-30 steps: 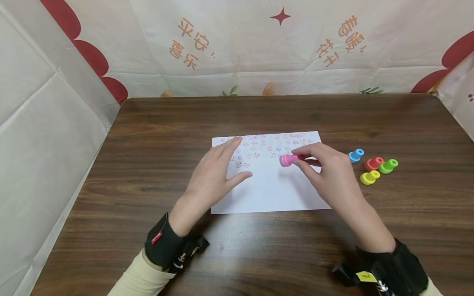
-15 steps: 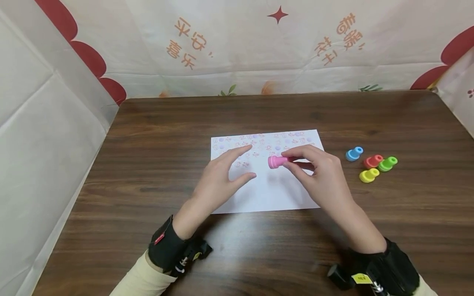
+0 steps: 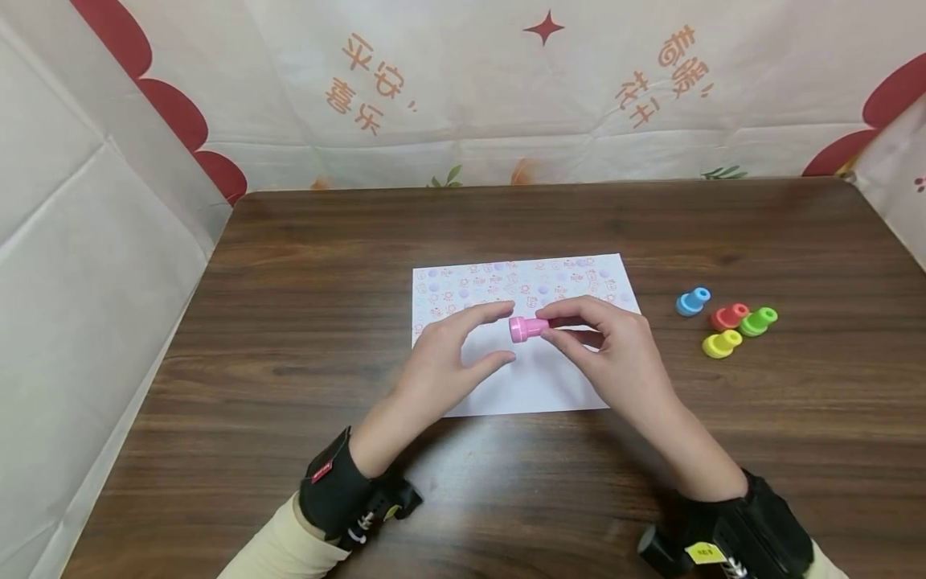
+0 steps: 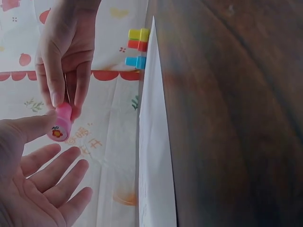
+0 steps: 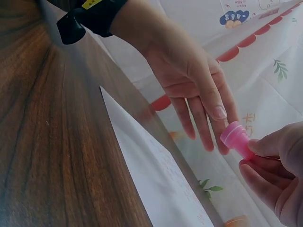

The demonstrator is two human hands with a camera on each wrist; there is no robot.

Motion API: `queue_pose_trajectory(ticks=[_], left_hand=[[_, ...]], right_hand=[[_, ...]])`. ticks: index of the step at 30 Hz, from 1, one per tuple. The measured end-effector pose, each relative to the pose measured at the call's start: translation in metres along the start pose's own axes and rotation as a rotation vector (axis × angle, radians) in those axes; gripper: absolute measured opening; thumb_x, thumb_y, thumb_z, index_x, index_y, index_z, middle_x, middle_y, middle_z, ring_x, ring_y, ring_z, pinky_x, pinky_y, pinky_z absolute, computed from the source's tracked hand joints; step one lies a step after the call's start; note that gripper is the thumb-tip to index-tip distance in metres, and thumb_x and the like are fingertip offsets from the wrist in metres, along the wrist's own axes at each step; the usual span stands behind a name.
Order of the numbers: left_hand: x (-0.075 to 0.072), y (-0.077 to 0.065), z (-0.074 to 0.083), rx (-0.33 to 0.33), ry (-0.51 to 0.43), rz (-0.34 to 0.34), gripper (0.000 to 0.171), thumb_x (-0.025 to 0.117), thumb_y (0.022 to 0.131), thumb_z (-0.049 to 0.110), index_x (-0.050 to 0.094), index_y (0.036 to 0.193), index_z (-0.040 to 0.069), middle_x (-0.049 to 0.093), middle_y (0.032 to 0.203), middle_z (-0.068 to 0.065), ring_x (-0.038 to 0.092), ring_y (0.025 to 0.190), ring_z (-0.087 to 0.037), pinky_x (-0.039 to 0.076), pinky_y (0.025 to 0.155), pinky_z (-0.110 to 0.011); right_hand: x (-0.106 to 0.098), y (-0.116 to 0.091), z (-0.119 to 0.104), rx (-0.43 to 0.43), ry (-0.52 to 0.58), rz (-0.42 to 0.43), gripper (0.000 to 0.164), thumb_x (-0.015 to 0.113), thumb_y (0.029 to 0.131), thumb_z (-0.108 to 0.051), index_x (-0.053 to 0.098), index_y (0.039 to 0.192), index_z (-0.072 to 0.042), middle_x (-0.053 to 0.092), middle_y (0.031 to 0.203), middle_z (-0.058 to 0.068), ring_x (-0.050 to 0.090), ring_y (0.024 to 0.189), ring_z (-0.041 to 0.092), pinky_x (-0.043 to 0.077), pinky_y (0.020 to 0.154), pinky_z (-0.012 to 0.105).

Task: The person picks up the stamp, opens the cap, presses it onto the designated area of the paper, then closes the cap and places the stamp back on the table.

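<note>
A small pink stamp (image 3: pixel 526 328) is pinched by its narrow end between the thumb and fingers of my right hand (image 3: pixel 615 342). It lies sideways in the air above a white sheet of paper (image 3: pixel 521 386), its wide end toward the left. In the left wrist view a flower picture shows on the end of the pink stamp (image 4: pixel 58 132). My left hand (image 3: pixel 444 362) is spread, thumb apart from the fingers, close around the wide end; whether it touches the stamp I cannot tell. Small printed figures fill the upper part of the paper, partly hidden by the hands.
Right of the paper stand a blue stamp (image 3: pixel 692 301), a red stamp (image 3: pixel 729 315), a green stamp (image 3: pixel 758 321) and a yellow stamp (image 3: pixel 722 344). The brown wooden table (image 3: pixel 304 265) meets a white printed cloth (image 3: pixel 463 88) at its back edge.
The right hand has moved left with the pink stamp, away from the other stamps. The left hand has shifted right and slightly down toward it.
</note>
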State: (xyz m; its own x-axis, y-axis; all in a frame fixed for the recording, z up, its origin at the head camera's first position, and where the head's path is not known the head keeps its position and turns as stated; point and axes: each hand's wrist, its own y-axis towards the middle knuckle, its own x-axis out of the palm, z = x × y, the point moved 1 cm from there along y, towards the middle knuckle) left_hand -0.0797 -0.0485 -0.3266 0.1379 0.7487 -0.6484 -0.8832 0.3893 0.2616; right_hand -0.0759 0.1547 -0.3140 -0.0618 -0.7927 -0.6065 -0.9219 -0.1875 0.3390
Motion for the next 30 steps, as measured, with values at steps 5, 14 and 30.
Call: queue_pose_trajectory(ticks=[5, 14, 30], left_hand=[[0.0036, -0.0004, 0.0011, 0.038, 0.007, 0.017, 0.052, 0.077, 0.081, 0.021, 0.059, 0.130, 0.015, 0.067, 0.123, -0.001, 0.058, 0.114, -0.009, 0.048, 0.100, -0.036], [0.0040, -0.0013, 0.0019, 0.044, -0.003, 0.073, 0.047, 0.078, 0.079, 0.019, 0.060, 0.122, 0.013, 0.074, 0.105, -0.001, 0.064, 0.100, -0.007, 0.053, 0.094, -0.035], [-0.0007, -0.0012, 0.0031, 0.079, 0.015, 0.119, 0.027, 0.078, 0.079, 0.020, 0.066, 0.103, 0.013, 0.076, 0.095, 0.001, 0.067, 0.092, -0.006, 0.057, 0.085, -0.034]], right_hand=[[0.0035, -0.0013, 0.0004, -0.005, 0.031, -0.016, 0.023, 0.077, 0.078, -0.006, 0.072, 0.100, -0.007, 0.075, 0.093, 0.006, 0.068, 0.087, 0.011, 0.059, 0.074, 0.026], [0.0065, -0.0020, -0.0001, -0.020, 0.084, -0.032, 0.022, 0.076, 0.078, -0.004, 0.072, 0.099, -0.008, 0.074, 0.093, 0.005, 0.067, 0.087, 0.008, 0.052, 0.074, 0.006], [0.0060, -0.0011, 0.0022, 0.073, 0.120, -0.107, 0.020, 0.075, 0.081, -0.015, 0.072, 0.101, -0.010, 0.075, 0.095, 0.004, 0.066, 0.085, 0.009, 0.054, 0.069, 0.009]])
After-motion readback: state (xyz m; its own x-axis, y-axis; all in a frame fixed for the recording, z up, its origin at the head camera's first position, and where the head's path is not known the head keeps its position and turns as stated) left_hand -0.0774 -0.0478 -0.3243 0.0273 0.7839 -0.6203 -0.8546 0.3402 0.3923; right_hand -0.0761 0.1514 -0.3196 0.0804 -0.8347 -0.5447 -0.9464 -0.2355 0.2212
